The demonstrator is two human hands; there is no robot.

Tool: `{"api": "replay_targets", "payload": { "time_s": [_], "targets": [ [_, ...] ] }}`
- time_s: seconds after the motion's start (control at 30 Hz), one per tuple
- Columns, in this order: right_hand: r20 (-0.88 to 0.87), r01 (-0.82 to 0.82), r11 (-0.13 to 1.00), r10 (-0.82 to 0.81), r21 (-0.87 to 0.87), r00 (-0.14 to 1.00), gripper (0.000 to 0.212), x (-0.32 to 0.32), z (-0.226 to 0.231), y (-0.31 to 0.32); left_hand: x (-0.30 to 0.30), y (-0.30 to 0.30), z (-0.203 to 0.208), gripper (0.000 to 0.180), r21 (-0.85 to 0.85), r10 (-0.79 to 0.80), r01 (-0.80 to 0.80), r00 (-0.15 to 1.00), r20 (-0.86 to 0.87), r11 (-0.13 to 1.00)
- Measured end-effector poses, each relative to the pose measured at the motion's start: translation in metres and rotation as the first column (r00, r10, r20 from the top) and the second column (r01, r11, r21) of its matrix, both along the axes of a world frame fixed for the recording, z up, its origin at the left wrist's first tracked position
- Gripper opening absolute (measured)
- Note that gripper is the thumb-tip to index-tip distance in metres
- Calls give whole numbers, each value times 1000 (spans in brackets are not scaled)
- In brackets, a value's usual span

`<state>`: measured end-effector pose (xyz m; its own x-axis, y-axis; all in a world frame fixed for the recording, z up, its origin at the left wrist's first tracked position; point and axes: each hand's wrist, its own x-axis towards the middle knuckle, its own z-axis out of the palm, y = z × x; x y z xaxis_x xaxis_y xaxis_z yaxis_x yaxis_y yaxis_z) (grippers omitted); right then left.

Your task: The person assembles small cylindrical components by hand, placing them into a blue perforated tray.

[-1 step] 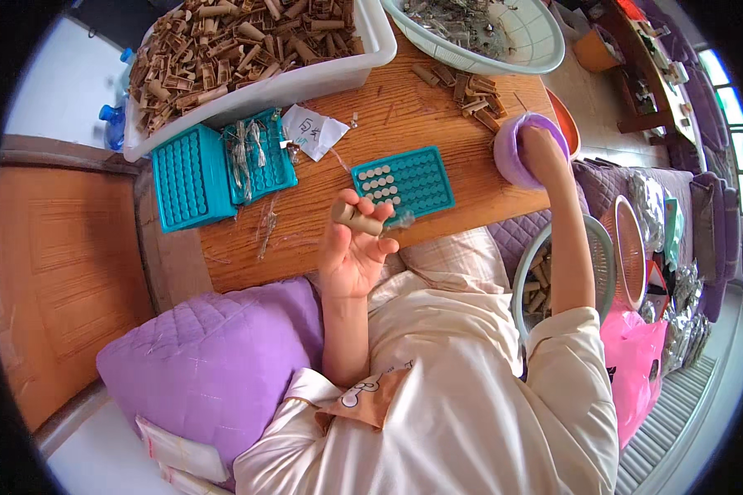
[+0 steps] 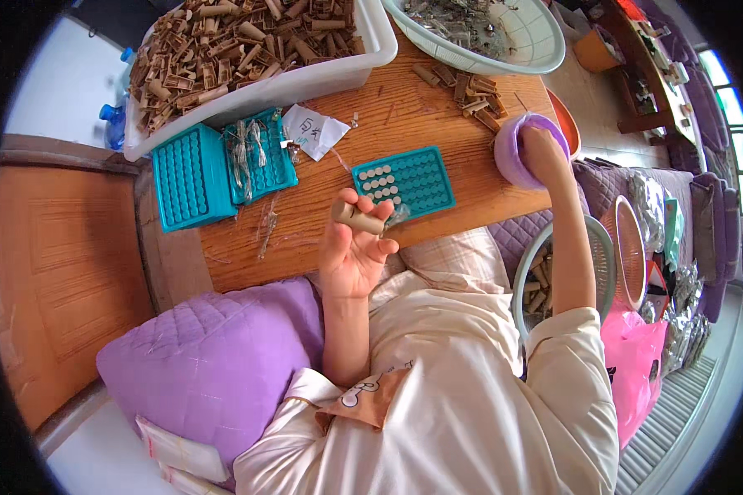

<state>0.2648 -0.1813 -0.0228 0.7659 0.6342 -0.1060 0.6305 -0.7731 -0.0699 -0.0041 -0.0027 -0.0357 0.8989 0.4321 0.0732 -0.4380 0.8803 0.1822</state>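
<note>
My left hand (image 2: 351, 252) is raised above the table's front edge. Its fingers are closed round a brown cardboard-like tube (image 2: 359, 219). A small clear, shiny piece (image 2: 399, 214) shows at the tube's right end, blurred. My right hand (image 2: 545, 153) reaches down into a purple tub (image 2: 510, 161), whose wall hides the fingers. On the table beyond my left hand lies a teal tray (image 2: 428, 183) with round hollows. White discs (image 2: 384, 191) fill several hollows on its left side.
A white bin (image 2: 380, 58) heaped with brown tube pieces stands at back left. Before it are teal trays (image 2: 191, 183), one bearing silvery wires, and a paper slip (image 2: 315, 132). A pale green basket (image 2: 470, 59) is at the back; a grey-green basket (image 2: 604, 264) of tubes sits beside my right arm.
</note>
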Motion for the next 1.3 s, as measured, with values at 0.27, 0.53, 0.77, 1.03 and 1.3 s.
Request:
{"api": "replay_targets", "payload": {
  "time_s": [0.27, 0.53, 0.77, 1.03, 1.3],
  "targets": [
    [-26, -44, 937, 56, 346, 998, 14, -14, 33, -4, -1, -2, -6, 34, -243, -82, 110, 989, 123, 964],
    [-532, 405, 734, -71, 545, 844, 8, -19, 56, -15, -1, -6, -4, 35, -313, -174, 224, 968, 180, 923],
    [-618, 471, 498, 180, 728, 765, 11, -42, 59, -6, -1, -8, -3, 33, -341, -215, 233, 972, 91, 911],
    [-655, 359, 577, 460, 734, 599, 7, -136, 59, 68, -2, -14, -3, 43, -264, -301, 296, 953, 21, 918],
    [-440, 97, 644, 397, 759, 805, 8, -161, 59, 81, 3, -13, 2, 41, 282, -148, 234, 943, -297, 930]
  ]
}}
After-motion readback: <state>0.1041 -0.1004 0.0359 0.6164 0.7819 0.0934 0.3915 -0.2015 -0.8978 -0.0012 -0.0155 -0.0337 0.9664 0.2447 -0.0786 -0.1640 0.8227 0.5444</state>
